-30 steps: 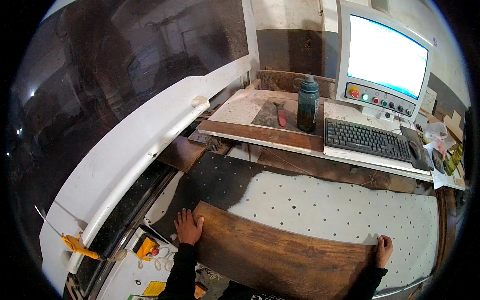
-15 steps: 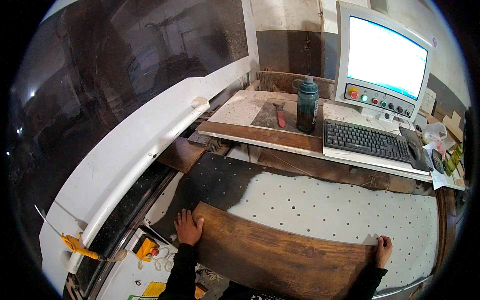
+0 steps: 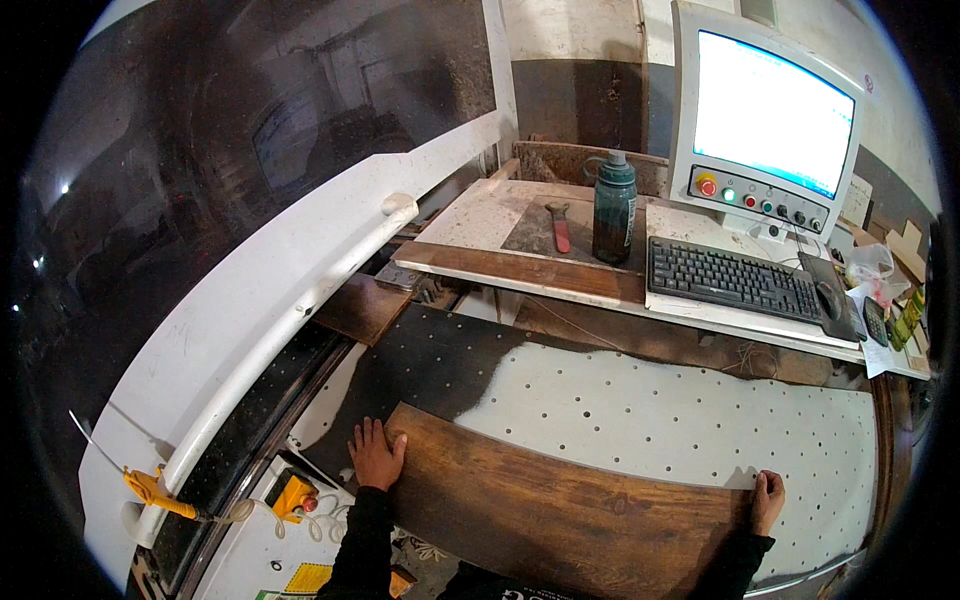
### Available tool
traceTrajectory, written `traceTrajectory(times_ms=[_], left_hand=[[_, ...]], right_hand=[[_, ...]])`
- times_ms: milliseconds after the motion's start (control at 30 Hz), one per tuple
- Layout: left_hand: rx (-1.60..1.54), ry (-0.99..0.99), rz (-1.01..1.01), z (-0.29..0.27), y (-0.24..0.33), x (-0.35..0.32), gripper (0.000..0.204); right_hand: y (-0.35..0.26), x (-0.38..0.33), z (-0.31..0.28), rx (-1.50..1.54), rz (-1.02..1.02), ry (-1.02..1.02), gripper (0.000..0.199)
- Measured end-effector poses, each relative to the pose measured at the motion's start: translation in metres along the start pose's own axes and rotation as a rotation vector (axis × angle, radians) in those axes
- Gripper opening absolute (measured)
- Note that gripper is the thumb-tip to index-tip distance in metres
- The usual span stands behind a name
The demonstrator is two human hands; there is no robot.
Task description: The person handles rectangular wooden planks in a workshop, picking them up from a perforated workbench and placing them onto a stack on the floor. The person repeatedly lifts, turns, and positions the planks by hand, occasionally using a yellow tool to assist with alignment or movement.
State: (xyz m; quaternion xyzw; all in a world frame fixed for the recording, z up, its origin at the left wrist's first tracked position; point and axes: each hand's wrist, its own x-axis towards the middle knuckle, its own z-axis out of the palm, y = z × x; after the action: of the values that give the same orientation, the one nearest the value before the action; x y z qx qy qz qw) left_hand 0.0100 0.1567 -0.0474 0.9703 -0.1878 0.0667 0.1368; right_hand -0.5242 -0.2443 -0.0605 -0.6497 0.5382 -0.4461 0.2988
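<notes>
L hand (image 3: 377,455) flat, spread on board (image 3: 560,500) left end; R hand (image 3: 768,500) curled round right end; perforated bed (image 3: 700,410) open beyond.

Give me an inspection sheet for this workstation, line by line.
Surface: white perforated table, dark patch at its left.
Job's things: brown wooden board lying flat on the table.
Hands: left hand at the board's left end; right hand at its right end.
Clutter: green bottle, red-handled tool, keyboard, mouse on the shelf.
Cables: white coiled cord by a yellow button box.
Surroundings: lit monitor, white machine hood.
</notes>
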Motion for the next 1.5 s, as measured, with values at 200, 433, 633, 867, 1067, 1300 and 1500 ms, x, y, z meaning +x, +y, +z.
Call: traceTrajectory(times_ms=[200,433,633,867,1067,1300,1500], left_hand=[[0.012,0.008,0.009,0.0009,-0.0005,0.0002,0.068],[0.01,0.013,0.011,0.0044,-0.0036,0.0006,0.067],[0.015,-0.004,-0.001,0.0012,-0.0007,0.0006,0.067],[-0.001,0.022,0.01,0.0029,-0.0009,0.0003,0.067],[-0.001,0.032,0.008,0.0031,-0.0016,0.0006,0.067],[0.009,0.02,0.009,0.0034,-0.0021,0.0005,0.067],[0.006,0.005,0.0,-0.0003,0.0007,0.0,0.067]], right_hand=[[0.0035,0.0016,-0.0006,-0.002,0.001,-0.014,0.023],[-0.0039,-0.0004,-0.0004,-0.002,0.007,-0.013,0.023],[0.0004,0.0008,-0.001,0.015,0.003,-0.019,0.022],[0.0005,0.001,-0.0007,-0.007,0.031,-0.01,0.021],[-0.0002,0.001,-0.0007,0.0,0.028,-0.013,0.019],[0.0023,0.001,0.0,0.049,0.023,-0.022,0.02],[0.001,0.001,-0.0008,0.019,0.009,-0.021,0.022]])
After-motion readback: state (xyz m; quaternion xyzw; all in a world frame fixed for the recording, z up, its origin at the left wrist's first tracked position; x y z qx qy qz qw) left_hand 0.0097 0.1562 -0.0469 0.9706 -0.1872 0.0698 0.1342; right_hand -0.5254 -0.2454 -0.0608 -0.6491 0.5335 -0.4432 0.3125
